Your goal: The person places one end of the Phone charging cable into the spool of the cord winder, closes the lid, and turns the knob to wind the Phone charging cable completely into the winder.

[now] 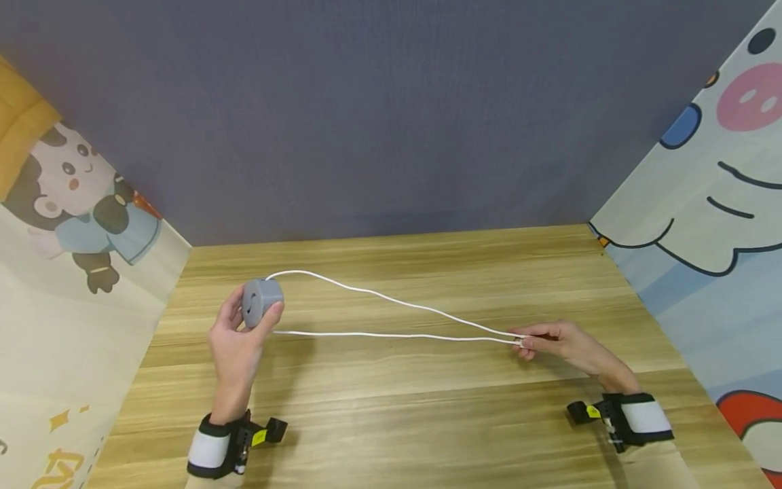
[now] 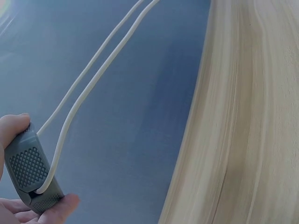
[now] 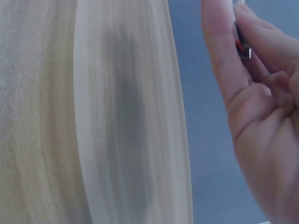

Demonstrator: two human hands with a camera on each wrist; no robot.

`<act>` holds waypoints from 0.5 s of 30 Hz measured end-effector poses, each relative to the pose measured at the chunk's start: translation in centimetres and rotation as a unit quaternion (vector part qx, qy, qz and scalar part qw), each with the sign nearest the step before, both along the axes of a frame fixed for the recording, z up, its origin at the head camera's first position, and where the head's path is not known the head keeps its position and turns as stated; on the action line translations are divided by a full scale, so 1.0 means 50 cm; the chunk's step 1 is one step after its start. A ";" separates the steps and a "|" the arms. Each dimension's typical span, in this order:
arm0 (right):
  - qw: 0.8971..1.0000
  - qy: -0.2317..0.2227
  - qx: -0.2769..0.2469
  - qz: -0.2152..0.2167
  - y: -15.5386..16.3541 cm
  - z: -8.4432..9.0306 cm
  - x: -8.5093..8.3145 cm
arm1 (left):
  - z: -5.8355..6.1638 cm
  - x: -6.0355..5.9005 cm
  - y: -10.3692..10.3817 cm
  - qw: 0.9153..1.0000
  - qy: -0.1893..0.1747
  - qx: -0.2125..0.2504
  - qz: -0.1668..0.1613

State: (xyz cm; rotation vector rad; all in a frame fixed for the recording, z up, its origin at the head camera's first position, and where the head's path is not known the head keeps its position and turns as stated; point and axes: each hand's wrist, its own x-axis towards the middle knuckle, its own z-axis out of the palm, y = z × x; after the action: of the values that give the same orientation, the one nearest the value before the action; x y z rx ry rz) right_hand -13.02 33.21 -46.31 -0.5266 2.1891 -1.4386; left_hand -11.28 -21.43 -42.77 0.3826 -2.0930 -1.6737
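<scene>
A small grey cable reel (image 1: 262, 301) sits raised above the wooden surface (image 1: 427, 414), gripped between the thumb and curled fingers of the left hand (image 1: 235, 339) at the left of the surface. Two runs of thin white cable (image 1: 391, 319) leave it and stretch rightward, meeting at the right hand (image 1: 559, 343), which pinches the cable's far end between thumb and fingertips just above the surface.

From the head camera the reel looks like a plain round puck with a dimpled face. The left wrist camera shows more: the grey cable reel (image 2: 32, 172) has textured, cross-hatched panels on its edge and a slot where the white cable (image 2: 88, 88) enters, and the thumb (image 2: 60, 207) and a fingertip press it from either side. The right wrist camera catches what the head view cannot: a small connector (image 3: 243, 44) with a dark and red part, clamped between the thumb and fingers of the right hand (image 3: 261, 116).

Behind stand a grey-blue back panel (image 1: 391, 115) and cartoon-printed side panels (image 1: 67, 224).
</scene>
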 end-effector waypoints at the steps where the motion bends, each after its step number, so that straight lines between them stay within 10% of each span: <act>1: 1.000 0.003 0.000 -0.001 -0.001 -0.001 0.000 | 0.002 0.000 0.002 1.000 0.004 0.000 -0.001; 15: 0.993 0.025 0.042 -0.107 -0.057 -0.031 -0.028 | 0.037 -0.009 0.066 0.992 0.114 -0.015 -0.056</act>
State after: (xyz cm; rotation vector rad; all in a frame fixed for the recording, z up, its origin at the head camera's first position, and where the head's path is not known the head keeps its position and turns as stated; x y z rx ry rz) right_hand -14.43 30.35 -47.85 -0.3089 2.3955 -1.4459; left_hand -11.72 -18.13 -40.90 0.0623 -1.9988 -1.6594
